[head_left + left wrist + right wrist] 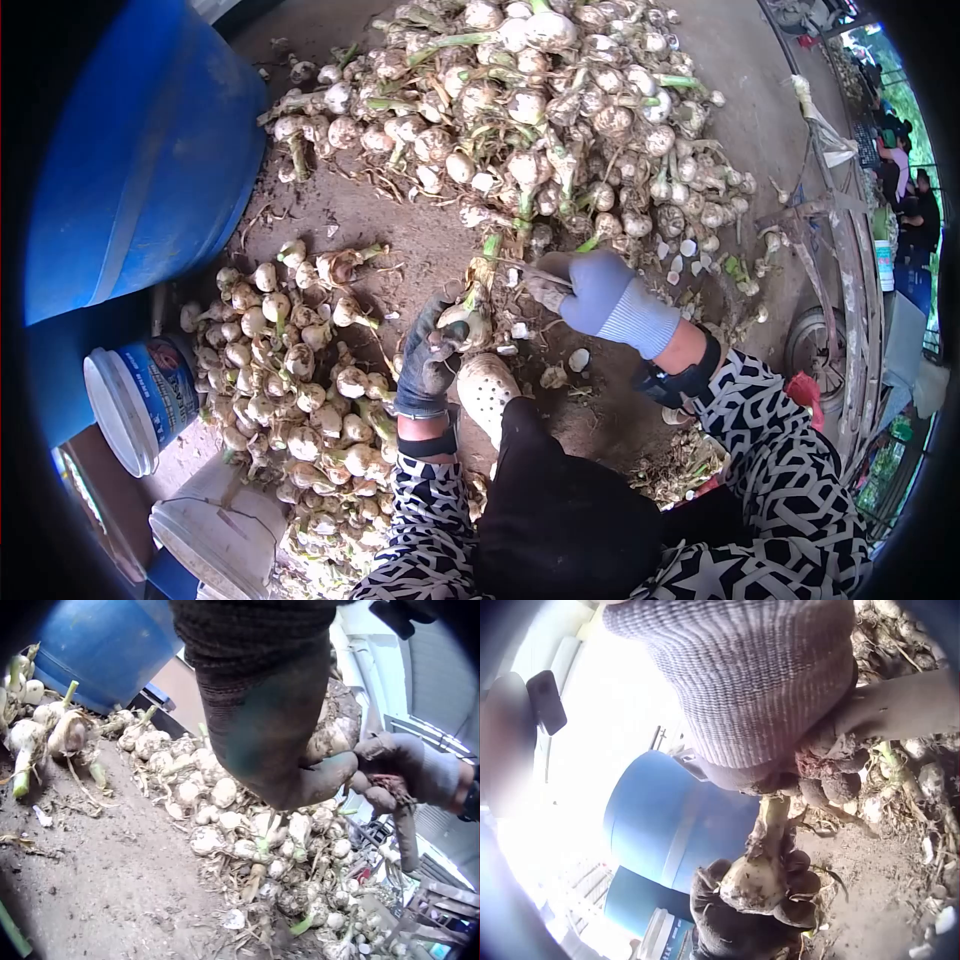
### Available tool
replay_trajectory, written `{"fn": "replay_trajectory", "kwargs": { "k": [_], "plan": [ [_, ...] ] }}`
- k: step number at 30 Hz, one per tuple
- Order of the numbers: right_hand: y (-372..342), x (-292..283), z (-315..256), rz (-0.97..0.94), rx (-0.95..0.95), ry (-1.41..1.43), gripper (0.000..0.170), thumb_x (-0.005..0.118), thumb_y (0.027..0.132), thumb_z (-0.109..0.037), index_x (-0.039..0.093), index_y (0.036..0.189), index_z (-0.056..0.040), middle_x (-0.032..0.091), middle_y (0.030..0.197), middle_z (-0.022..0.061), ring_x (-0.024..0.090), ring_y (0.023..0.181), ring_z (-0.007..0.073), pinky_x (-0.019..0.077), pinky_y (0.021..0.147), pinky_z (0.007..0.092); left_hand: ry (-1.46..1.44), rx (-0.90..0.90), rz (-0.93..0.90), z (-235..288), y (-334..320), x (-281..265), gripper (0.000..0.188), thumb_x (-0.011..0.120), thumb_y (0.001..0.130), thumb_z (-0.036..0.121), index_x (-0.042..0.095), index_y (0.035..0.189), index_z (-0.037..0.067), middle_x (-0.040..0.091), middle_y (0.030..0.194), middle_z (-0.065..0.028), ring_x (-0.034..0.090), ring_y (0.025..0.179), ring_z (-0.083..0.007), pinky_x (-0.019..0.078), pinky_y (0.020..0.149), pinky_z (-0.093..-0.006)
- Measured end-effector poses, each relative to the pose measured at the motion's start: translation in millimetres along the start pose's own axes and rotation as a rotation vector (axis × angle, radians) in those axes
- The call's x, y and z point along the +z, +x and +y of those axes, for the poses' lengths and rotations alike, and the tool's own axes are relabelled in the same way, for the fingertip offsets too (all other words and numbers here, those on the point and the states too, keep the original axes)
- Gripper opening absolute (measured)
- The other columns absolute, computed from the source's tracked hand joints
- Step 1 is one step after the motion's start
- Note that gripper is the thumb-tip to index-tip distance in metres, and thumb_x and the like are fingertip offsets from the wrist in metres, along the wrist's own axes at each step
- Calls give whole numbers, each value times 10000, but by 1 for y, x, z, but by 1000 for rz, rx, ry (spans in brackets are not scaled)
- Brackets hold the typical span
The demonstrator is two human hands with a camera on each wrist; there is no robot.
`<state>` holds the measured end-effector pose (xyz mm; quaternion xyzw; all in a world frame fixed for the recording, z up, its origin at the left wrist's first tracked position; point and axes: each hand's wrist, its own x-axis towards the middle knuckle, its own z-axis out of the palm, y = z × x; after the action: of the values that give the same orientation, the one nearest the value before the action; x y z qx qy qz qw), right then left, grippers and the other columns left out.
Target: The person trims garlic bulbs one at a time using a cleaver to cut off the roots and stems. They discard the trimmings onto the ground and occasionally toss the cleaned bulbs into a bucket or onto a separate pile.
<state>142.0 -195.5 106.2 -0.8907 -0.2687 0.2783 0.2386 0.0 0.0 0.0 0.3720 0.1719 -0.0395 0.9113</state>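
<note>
My left hand (428, 358), in a dark dirty work glove, grips a garlic bulb (472, 326) with its thick stem pointing up and away from me. In the right wrist view, gloved fingers cup that same bulb (754, 885) from below. My right hand (606, 300), in a pale grey-purple knit glove, holds a thin knife (532, 270) whose blade reaches across to the stem. Seen from the right wrist, this hand is close above the stem (769, 825), and its glove hides most of the knife.
A large heap of garlic (530, 110) spreads over the ground ahead. To the left lies a smaller garlic pile (270, 350), beside a big blue barrel (150, 150), a labelled bucket (150, 395) and a white bucket (225, 525). A wooden frame (850, 270) stands at the right.
</note>
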Motion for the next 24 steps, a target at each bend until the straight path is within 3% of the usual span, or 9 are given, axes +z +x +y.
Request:
{"fn": "replay_trajectory", "kwargs": {
  "k": [3,7,9,12,13,15,21,23,24],
  "plan": [
    [-7,8,22,70,6,-165,311,560,867,-387,663,1008,-130,656,751,160,654,763,348,528,725,408,-48,28,-106,4,5,41,880,802,681,505,455,1286,-31,603,1081,-89,598,936,-132,476,809,-227],
    [-64,99,119,-175,672,-24,439,554,866,-428,648,1076,-54,659,891,219,642,835,384,505,771,437,-84,-102,-160,5,-18,34,978,796,578,631,486,1212,-46,628,1050,-121,629,919,-197,518,820,-294],
    [-81,81,96,-185,683,-52,466,558,883,-405,623,1116,-7,668,937,215,655,844,369,510,761,425,9,-75,-176,2,-8,34,888,774,663,588,486,1224,-37,632,1044,-120,633,937,-188,521,812,-293],
    [-80,61,44,235,569,938,335,605,898,-338,650,1033,-34,680,850,139,652,702,230,517,670,379,748,84,-109,-14,-4,29,643,591,896,454,431,1291,-27,606,1010,-82,599,835,-144,503,658,-257],
    [-72,57,31,231,363,896,322,616,899,-321,648,1045,-36,675,839,115,631,681,180,510,644,342,334,-336,-65,10,-6,54,712,593,896,448,347,1368,-25,588,1043,-87,588,858,-158,500,653,-250],
    [-60,60,24,180,82,461,324,604,923,-287,623,1153,-59,693,910,41,641,786,135,507,691,260,151,-190,-179,8,-15,67,755,614,893,407,278,1418,-19,586,1090,-89,595,903,-161,514,713,-250],
    [-36,90,25,70,616,1607,319,669,883,-277,619,1035,-2,615,907,1,583,759,85,490,690,231,701,-120,-99,6,-11,50,906,825,718,342,340,1400,-7,533,1239,-106,567,1037,-173,496,849,-274],
    [-37,93,18,91,594,1481,299,654,894,-271,624,1039,-11,616,912,-2,582,756,87,494,683,234,1412,534,-167,14,-9,41,881,815,711,410,391,1369,5,520,1263,-119,577,1038,-187,492,851,-271],
    [-41,98,19,110,519,1410,271,642,898,-280,636,1053,-58,638,894,18,590,740,91,507,658,264,1417,533,-166,14,-12,42,881,815,711,410,391,1369,5,520,1263,-119,577,1038,-187,492,851,-271]
  ]
}}
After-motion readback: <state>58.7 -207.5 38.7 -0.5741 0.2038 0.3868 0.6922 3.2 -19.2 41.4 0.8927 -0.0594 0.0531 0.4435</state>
